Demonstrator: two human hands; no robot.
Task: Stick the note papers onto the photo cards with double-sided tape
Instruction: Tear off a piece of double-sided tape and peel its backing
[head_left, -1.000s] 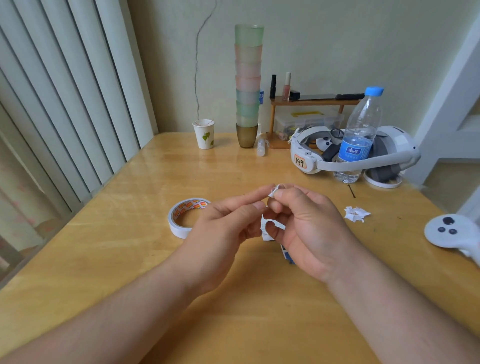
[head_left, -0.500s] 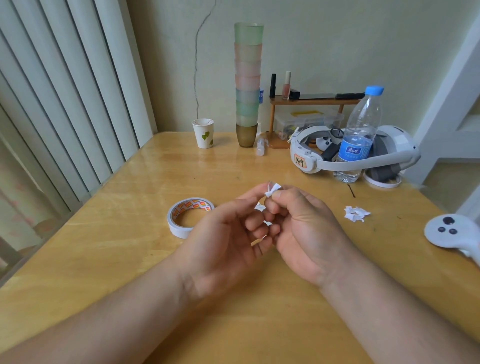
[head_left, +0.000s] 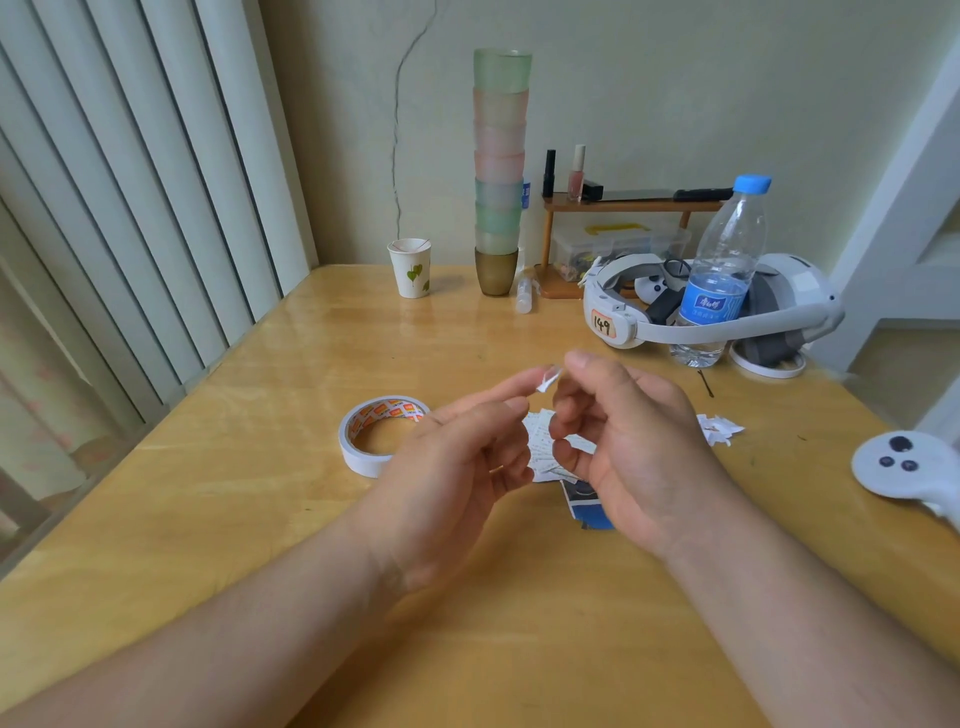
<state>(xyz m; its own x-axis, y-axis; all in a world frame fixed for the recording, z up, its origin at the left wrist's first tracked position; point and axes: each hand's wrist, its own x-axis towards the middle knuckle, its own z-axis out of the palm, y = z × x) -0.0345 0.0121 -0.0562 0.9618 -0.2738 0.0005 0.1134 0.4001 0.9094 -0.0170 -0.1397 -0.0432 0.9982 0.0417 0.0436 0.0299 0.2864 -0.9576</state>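
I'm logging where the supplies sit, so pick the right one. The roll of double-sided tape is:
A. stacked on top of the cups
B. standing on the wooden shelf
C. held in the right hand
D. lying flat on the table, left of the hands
D: the tape roll lies flat on the table just left of the left hand, and neither hand touches it.

White tape roll (head_left: 382, 440) flat; note paper (head_left: 543, 446) over photo card (head_left: 584, 506).

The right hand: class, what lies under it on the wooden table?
Under the right hand: white written note paper and a blue-and-white photo card, both partly covered.
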